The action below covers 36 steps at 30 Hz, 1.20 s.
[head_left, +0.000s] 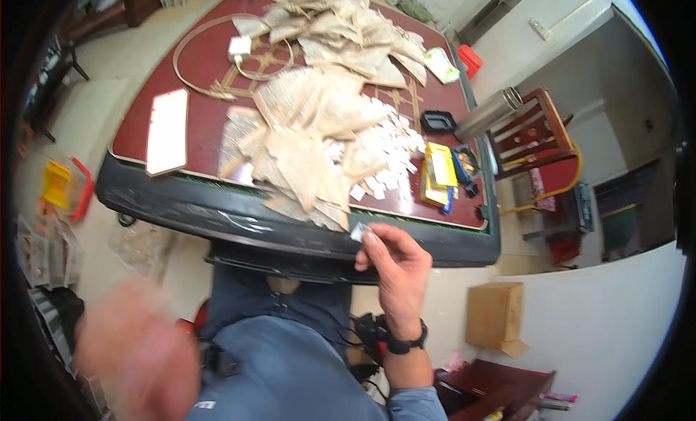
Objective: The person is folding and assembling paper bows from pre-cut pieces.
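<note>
Between thumb and fingertips, my right hand pinches a small white square packet just above the table's near edge. My left hand is raised at the lower left, smeared by motion, so its fingers and anything in them cannot be made out. Closest to my right hand on the table lies a heap of flat, beige, fan-shaped pieces, some looking wrapped in clear film. Many small white squares are scattered to the right of that heap and partly beneath it.
More beige pieces are piled at the far side of the red table. A bright-screened tablet and a white charger with a cable lie left. Yellow boxes and a black tray stand right, near a wooden chair.
</note>
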Tool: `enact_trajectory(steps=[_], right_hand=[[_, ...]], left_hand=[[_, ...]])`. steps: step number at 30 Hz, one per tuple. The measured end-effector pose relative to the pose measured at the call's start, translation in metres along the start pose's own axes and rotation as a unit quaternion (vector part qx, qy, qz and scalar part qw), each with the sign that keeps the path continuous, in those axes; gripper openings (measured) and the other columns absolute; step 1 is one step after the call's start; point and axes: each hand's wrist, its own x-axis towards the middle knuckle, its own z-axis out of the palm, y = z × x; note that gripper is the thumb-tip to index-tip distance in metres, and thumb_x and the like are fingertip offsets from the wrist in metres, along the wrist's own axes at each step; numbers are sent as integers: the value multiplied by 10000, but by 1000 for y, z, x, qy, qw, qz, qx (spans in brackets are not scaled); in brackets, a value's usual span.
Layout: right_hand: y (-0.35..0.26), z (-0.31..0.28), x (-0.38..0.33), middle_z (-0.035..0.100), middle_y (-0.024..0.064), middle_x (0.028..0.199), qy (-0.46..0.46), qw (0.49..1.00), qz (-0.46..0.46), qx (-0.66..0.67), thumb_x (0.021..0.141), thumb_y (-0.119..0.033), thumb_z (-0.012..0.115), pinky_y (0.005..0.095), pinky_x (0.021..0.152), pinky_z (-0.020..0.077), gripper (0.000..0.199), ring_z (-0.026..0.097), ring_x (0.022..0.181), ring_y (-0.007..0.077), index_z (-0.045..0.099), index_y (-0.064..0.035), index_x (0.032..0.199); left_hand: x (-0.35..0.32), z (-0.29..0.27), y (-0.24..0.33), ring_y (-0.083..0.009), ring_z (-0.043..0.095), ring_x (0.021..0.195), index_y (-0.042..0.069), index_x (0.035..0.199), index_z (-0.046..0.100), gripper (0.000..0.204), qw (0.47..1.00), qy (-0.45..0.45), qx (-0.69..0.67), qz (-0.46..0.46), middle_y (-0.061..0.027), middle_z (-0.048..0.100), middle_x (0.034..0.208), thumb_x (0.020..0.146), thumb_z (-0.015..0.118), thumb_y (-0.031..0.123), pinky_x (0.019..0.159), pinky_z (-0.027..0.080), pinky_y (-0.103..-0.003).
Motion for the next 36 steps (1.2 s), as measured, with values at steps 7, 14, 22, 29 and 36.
enact_trajectory(steps=[7, 14, 22, 29, 36], right_hand=[[6, 12, -4, 660, 45, 894, -123, 992, -2, 27, 919, -69, 651, 215, 657, 531, 169, 617, 729, 74, 650, 35, 1052], [18, 21, -1, 652, 54, 884, -88, 993, -55, -58, 916, -74, 654, 213, 626, 531, 156, 627, 719, 80, 655, 48, 1014], [23, 27, -6, 664, 122, 877, -5, 947, -232, -223, 858, 6, 683, 233, 570, 541, 106, 668, 674, 141, 657, 37, 956], [21, 21, -3, 667, 110, 853, -50, 893, -332, -300, 849, 22, 683, 245, 633, 539, 83, 656, 705, 137, 673, 46, 928], [17, 21, -5, 668, 107, 848, -63, 921, -273, -269, 856, 17, 678, 245, 638, 535, 73, 659, 703, 142, 675, 50, 921]], left_hand=[[-39, 52, -81, -126, 614, 1005, -50, 1162, 634, 260, 827, -144, -65, -540, -91, 627, 1093, 910, 636, 11, 858, 508, -236], [-66, 56, -88, -131, 654, 925, -55, 1112, 666, 217, 788, -39, -92, -608, -114, 691, 1038, 900, 630, -26, 840, 541, -244], [-72, 66, -77, -76, 639, 870, -55, 1170, 641, 267, 819, -71, -24, -569, -91, 707, 998, 918, 635, 31, 789, 541, -210], [-81, 63, -79, -89, 640, 909, -48, 1202, 622, 278, 791, -32, -110, -602, -97, 696, 1043, 941, 605, 49, 815, 540, -219], [-79, 61, -77, -84, 634, 917, -49, 1210, 614, 283, 805, -100, -45, -583, -99, 696, 1039, 945, 597, 49, 816, 538, -220]])
